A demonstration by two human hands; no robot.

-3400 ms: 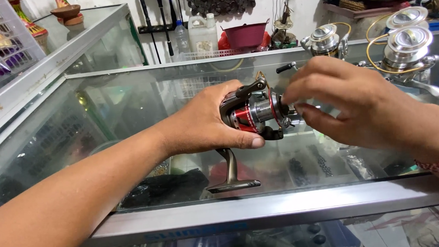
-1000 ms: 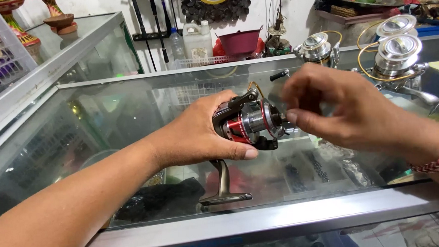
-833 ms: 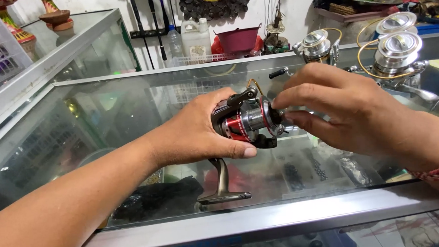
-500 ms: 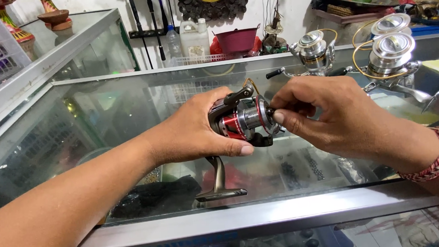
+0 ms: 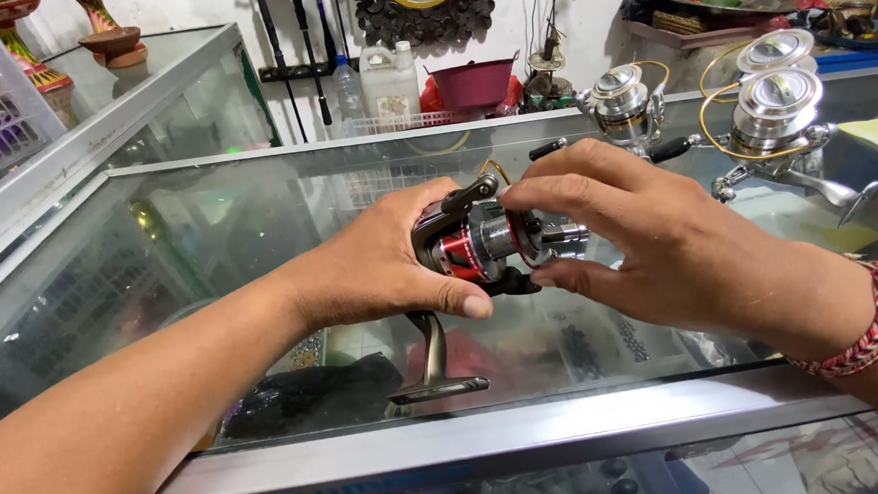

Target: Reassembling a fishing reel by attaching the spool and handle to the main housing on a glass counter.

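A red and black spinning reel (image 5: 479, 243) is held just above the glass counter (image 5: 209, 249), between the two hands. The left hand (image 5: 380, 265) wraps the reel's body from the left — fingers curled over the top and back, thumb pressed along the underside — so the reel sits snug in that closed grasp, its spool end poking out to the right. The reel's foot (image 5: 435, 362) hangs down from the palm toward the counter's metal edge (image 5: 469, 446). The right hand (image 5: 649, 241) comes in from the right, fingertips (image 5: 516, 195) pinched narrowly on the spool's front end, index on top and thumb below. A braided red bracelet (image 5: 864, 325) circles the right wrist. Further back on the glass stand two silver and gold reels (image 5: 772, 109) and a smaller silver one (image 5: 622, 102), well apart from the hands.
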